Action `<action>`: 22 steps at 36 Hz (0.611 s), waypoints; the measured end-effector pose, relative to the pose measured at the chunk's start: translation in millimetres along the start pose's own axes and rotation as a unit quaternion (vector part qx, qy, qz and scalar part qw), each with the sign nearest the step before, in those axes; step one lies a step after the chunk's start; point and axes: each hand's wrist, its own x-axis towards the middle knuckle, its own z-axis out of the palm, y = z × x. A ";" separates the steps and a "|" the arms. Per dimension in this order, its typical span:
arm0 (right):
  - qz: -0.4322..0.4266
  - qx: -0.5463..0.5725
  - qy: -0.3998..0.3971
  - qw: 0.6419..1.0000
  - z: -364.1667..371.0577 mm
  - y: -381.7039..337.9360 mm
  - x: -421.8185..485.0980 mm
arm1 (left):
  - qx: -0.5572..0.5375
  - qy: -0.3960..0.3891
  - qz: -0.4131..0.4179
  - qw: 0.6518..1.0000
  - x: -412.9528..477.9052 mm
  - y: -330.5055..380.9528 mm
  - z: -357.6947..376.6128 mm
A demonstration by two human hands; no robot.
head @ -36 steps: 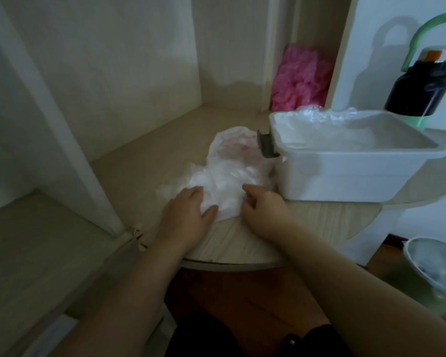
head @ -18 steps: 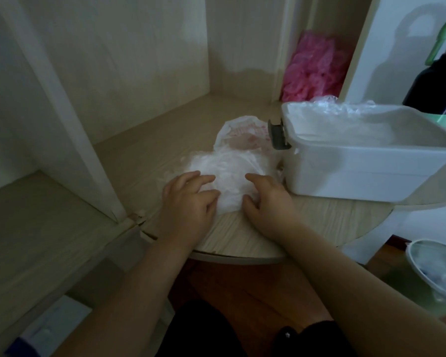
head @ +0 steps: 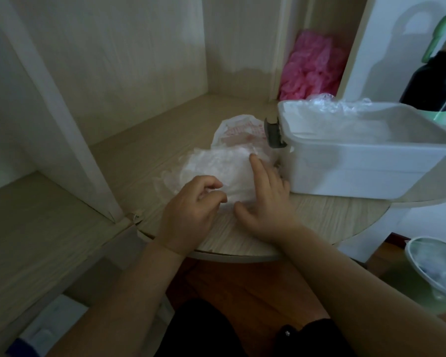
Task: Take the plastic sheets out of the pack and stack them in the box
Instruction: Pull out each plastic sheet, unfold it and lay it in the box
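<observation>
My left hand (head: 191, 206) pinched the near edge of the sheets (head: 216, 167), lying on the table (head: 325, 217) beside the box (head: 350, 163); my right hand (head: 267, 204) pressed them, fingers straight. Clingy film might lift several together, or slide.

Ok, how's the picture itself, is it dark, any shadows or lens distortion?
Head view: dim overall; the bottle casts a handle-shaped shadow on the white panel; the wide-angle lens makes the shelf divider and that panel lean apart toward the top; the plastic sheets look soft, with little detail.
</observation>
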 end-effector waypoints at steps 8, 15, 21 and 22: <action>0.010 0.010 0.024 1.000 3.8 2.5 4.1 | -0.015 -0.013 0.019 1.000 3.1 5.2 0.4; 0.023 0.016 -0.028 0.999 -0.5 3.2 6.4 | -0.137 0.062 -0.337 0.930 5.7 -3.7 -5.8; 0.055 0.037 0.014 0.998 -0.1 3.3 6.9 | -0.264 -0.011 -0.419 0.869 5.6 -17.0 -6.0; 0.059 0.029 0.018 0.998 0.8 3.2 7.1 | -0.273 -0.009 -0.413 0.869 4.4 -17.8 -5.3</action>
